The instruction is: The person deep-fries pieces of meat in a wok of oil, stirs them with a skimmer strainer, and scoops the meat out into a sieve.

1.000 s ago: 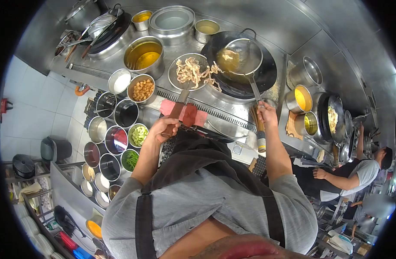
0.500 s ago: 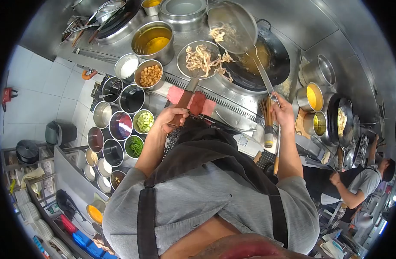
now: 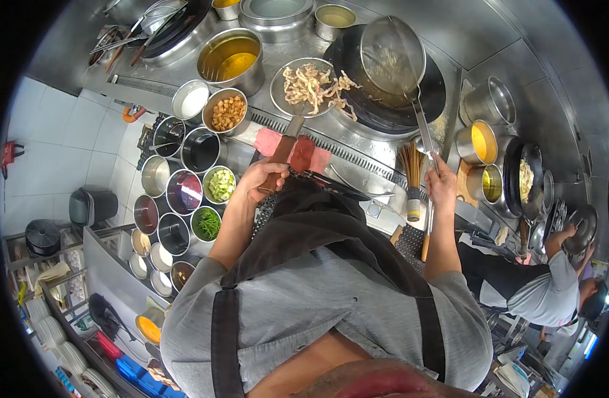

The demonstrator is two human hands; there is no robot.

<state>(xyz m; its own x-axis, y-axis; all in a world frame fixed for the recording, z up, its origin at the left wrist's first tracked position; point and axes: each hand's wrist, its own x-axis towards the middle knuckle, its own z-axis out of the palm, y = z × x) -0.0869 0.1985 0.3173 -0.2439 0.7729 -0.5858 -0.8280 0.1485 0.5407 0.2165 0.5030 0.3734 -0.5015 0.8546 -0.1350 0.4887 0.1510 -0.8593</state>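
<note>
My left hand [image 3: 266, 179] is closed round the brown wooden handle of a ladle [image 3: 283, 151]. Its wide round head holds pale cooked strips [image 3: 309, 84], some hanging over the rim towards the wok. My right hand [image 3: 440, 180] grips the metal handle of a round mesh strainer [image 3: 393, 54], which is tilted above the black wok [image 3: 432, 99]. The wok's inside is partly hidden behind the strainer. A bamboo brush [image 3: 412, 179] stands just left of my right hand. Pink and red cloths [image 3: 303, 154] lie under the ladle handle.
A pot of orange oil [image 3: 241, 64] and a pot of brown cubes [image 3: 227, 113] stand left of the ladle. Several metal pots, one with chopped greens [image 3: 208, 224], are at the left. On the right, a co-worker [image 3: 540, 292] holds a dark round lid or pan [image 3: 581, 229].
The strainer swung up and left, then back right over the wok, and no longer shows strips inside. The ladle stayed in my left hand. The co-worker's arms moved to a dark round pan or lid.
</note>
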